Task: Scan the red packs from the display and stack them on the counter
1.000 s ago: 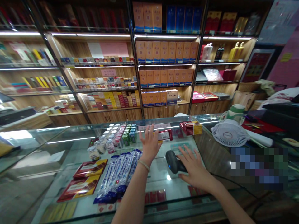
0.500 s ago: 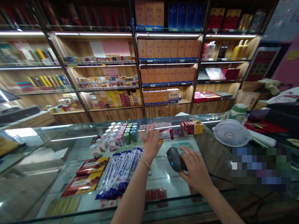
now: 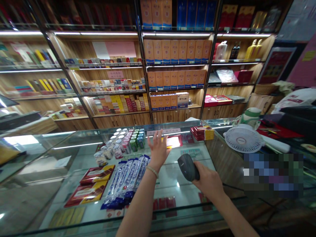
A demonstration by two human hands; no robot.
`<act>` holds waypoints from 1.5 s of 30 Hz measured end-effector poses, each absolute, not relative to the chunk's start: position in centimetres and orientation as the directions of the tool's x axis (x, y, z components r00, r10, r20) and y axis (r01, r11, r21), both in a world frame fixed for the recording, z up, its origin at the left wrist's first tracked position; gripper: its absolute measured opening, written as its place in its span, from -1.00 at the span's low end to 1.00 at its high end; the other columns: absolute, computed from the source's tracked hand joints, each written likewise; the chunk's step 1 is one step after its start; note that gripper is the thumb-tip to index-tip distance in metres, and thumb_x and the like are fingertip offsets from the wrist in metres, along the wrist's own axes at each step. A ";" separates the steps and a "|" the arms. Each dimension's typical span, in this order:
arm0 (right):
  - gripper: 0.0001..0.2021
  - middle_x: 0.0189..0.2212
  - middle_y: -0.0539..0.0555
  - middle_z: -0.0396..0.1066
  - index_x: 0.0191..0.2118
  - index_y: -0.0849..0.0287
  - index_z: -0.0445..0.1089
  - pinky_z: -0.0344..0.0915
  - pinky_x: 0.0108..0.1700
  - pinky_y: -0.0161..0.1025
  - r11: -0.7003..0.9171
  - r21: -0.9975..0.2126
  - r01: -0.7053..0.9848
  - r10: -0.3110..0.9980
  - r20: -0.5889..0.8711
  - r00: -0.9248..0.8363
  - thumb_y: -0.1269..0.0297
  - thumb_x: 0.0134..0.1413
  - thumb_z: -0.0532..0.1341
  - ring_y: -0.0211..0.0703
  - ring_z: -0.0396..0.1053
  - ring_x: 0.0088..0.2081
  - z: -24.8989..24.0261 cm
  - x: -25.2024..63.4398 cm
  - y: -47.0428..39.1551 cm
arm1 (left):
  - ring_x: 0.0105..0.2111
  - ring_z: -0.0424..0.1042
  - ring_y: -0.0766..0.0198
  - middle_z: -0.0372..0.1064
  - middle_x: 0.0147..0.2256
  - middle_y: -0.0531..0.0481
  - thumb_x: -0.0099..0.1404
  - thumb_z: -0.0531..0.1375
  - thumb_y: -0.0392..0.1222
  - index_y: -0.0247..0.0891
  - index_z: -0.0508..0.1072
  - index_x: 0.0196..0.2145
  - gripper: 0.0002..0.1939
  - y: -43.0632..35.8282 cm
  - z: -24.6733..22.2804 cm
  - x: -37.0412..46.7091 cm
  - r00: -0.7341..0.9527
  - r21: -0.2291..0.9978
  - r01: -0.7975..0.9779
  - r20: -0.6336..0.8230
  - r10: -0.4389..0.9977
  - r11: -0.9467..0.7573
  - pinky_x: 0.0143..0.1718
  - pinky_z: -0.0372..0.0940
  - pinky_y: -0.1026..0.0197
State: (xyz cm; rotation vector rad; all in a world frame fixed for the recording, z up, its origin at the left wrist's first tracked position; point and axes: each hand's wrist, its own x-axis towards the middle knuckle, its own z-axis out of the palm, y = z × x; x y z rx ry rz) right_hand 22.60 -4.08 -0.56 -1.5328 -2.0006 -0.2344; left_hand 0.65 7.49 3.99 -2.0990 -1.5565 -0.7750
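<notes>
My right hand (image 3: 209,181) is wrapped round a dark barcode scanner (image 3: 188,167), whose head points up and left over the glass counter (image 3: 168,182). My left hand (image 3: 158,149) is open, fingers spread, at the left end of a red and yellow chocolate bar (image 3: 178,141). It partly covers the bar; I cannot tell whether it presses on it. A bright white patch lights the bar's face. Left of my left forearm lie several blue-and-white long packets (image 3: 127,181), and beyond them more chocolate bars (image 3: 86,191). Rows of small capped jars (image 3: 118,144) stand behind these.
A stack of chocolate bars (image 3: 201,132) sits at the counter's back right. Farther right are a white fan (image 3: 243,138) and a green-and-white container (image 3: 250,117). Shelves with orange boxes (image 3: 177,51) line the wall behind. A cable (image 3: 233,187) trails right from near my right hand.
My right hand has closed round the scanner, with its fingers now curled under it. The scanner's blue light no longer shows, and a white glow has appeared on the chocolate bar. My left hand stays put.
</notes>
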 end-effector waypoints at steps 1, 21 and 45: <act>-0.68 -0.35 0.01 0.59 -0.07 0.10 0.37 0.32 -0.37 -0.24 0.314 -0.214 0.925 0.821 0.551 -0.151 0.38 -0.01 0.26 -0.03 0.59 -0.34 -0.5 22.6 -4.1 | 0.43 -0.03 -0.24 0.01 0.43 -0.29 0.12 0.45 -0.05 -0.15 0.39 0.20 -0.29 7.5 4.0 0.6 0.219 0.000 0.957 0.650 0.728 -0.289 0.40 -0.36 -0.48; -0.75 0.26 0.23 0.33 -0.13 0.09 0.44 0.09 0.33 0.24 0.294 -0.165 0.941 0.799 0.583 -0.147 0.33 0.01 0.30 0.23 0.13 0.36 -0.4 22.1 -2.4 | 0.42 0.00 -0.20 0.05 0.42 -0.28 0.13 0.42 -0.11 -0.11 0.39 0.19 -0.33 7.4 4.3 0.7 0.212 0.014 0.957 0.651 0.729 -0.291 0.40 -0.35 -0.48; -0.33 0.29 0.26 0.25 0.36 0.08 0.07 0.12 0.31 0.13 0.422 -0.273 0.865 0.772 0.609 -0.185 0.09 0.17 0.22 0.17 0.16 0.34 4.3 26.9 7.2 | 0.42 -0.01 -0.21 0.05 0.42 -0.27 0.13 0.43 -0.08 -0.10 0.39 0.20 -0.31 7.6 4.0 0.8 0.216 0.012 0.954 0.666 0.714 -0.300 0.40 -0.37 -0.48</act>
